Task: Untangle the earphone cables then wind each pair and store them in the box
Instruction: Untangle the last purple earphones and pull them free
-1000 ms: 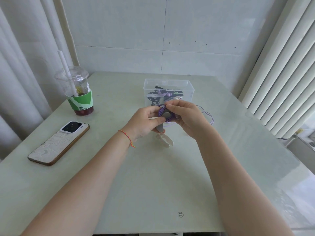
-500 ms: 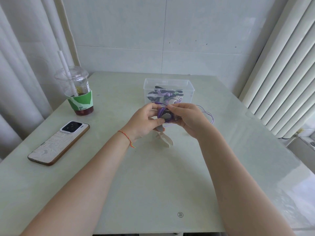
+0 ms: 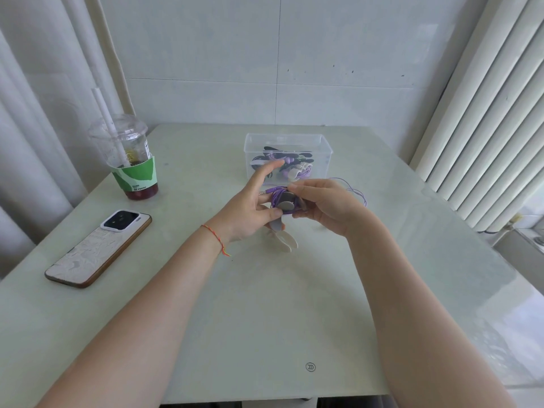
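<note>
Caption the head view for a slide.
Both hands, left and right, hold a wound purple earphone cable before the clear box.

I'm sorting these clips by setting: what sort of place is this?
Probably a home or office corner: a pale glossy table against a tiled wall, curtains on the left, with a takeaway drink cup and phone.
</note>
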`<state>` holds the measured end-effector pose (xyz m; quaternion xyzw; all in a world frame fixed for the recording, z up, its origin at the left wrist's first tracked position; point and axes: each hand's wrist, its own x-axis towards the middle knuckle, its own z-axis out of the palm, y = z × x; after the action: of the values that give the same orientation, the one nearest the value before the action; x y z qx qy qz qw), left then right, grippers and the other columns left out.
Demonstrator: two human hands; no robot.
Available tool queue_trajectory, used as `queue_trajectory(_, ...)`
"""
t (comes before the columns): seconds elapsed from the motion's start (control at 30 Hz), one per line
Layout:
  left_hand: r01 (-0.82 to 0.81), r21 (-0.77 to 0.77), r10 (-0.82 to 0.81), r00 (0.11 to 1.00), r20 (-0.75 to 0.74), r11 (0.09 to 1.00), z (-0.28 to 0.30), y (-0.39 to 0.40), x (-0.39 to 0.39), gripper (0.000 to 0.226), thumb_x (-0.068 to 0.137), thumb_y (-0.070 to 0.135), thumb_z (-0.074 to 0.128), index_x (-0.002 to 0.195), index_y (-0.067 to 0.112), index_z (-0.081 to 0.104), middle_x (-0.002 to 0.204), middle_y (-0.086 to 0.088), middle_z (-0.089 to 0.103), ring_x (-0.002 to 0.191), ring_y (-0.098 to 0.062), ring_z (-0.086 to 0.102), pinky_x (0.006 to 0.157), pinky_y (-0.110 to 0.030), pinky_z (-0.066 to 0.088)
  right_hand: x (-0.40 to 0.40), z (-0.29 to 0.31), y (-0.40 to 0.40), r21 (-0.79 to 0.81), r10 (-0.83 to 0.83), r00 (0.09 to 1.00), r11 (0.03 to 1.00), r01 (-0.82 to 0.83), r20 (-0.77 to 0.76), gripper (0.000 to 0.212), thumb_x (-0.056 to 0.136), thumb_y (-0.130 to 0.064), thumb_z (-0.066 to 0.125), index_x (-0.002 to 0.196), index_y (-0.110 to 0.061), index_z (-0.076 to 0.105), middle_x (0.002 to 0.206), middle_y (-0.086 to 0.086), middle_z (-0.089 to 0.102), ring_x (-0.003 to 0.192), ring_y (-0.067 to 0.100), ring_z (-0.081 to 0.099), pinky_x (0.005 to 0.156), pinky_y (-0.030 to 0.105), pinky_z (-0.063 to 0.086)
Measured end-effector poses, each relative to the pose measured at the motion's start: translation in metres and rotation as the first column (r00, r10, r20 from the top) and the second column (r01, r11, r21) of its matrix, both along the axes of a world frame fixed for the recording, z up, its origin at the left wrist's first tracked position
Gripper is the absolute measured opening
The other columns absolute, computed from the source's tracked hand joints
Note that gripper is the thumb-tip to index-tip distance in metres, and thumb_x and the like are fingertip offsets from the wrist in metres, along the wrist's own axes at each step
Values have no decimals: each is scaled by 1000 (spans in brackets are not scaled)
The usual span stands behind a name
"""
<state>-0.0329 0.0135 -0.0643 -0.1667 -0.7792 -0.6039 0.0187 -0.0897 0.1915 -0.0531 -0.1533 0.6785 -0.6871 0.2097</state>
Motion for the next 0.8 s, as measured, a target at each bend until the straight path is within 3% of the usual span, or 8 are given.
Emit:
queue_trajectory(0.1,-1,-42,1,1000,0,999,-1,1,0,70,88,-17,50,132,37,43,97,-10,65,80,-25,69,78,-34,55,1,-1,1,0,16,1000,1000,-16,1,21,96,-10,55,102,7,67,82,15,66,67,18,60,65,25,55)
queue_trajectory(0.2,-9,-50,9,1000,6,999,-3,0,-1,57,87,-17,51,121,28,52,108,-10,65,89,-36,69,80,-36,57,1,0,1,-1,19,1000,1000,-19,2,19,97,-8,53,99,5,66,83,16,64,69,21,60,65,25,57)
queue_trajectory(0.3,-26,-42,27,1000,15,999,-4,1,-1,41,90,-11,56,119,18,51,100,-4,69,80,-30,71,77,-35,56,1,0,3,2,32,999,999,-32,23,21,97,-9,53,104,8,64,96,23,59,81,29,55,66,26,56)
queue_trajectory(0.4,-58,-10,58,998,20,998,-4,2,-1,35,89,-5,62,112,20,54,99,2,70,80,-27,71,73,-31,56,1,0,2,-6,36,998,999,-36,52,22,97,-9,53,107,8,61,95,20,58,81,28,54,69,28,56)
queue_trajectory(0.5,-132,-19,131,991,-33,991,-4,3,-2,41,86,-6,63,108,28,59,111,2,65,81,-35,71,77,-39,56,0,-1,1,-91,30,994,996,-21,104,22,97,-7,52,111,8,59,96,18,55,78,26,54,72,30,57)
queue_trajectory(0.63,-269,127,272,962,-1,955,-3,3,-5,48,79,-4,70,112,29,62,113,-6,60,68,-18,65,64,-24,52,1,0,1,-211,11,989,977,20,144,15,96,-3,51,100,5,63,86,14,56,70,22,59,72,29,58)
queue_trajectory(0.73,-303,256,277,952,131,918,-1,-2,-7,46,68,6,74,110,22,63,101,-8,68,74,-15,65,69,-26,54,2,-2,-4,-240,-29,989,969,64,146,14,96,-2,52,96,4,64,89,16,54,75,27,58,70,29,59)
queue_trajectory(0.8,-294,325,241,951,194,899,-1,-3,-6,37,76,-3,71,107,15,63,95,-8,70,73,-14,68,74,-28,54,1,-5,-9,-240,-89,986,963,121,139,13,95,-1,53,92,3,66,83,15,56,73,27,60,70,30,60)
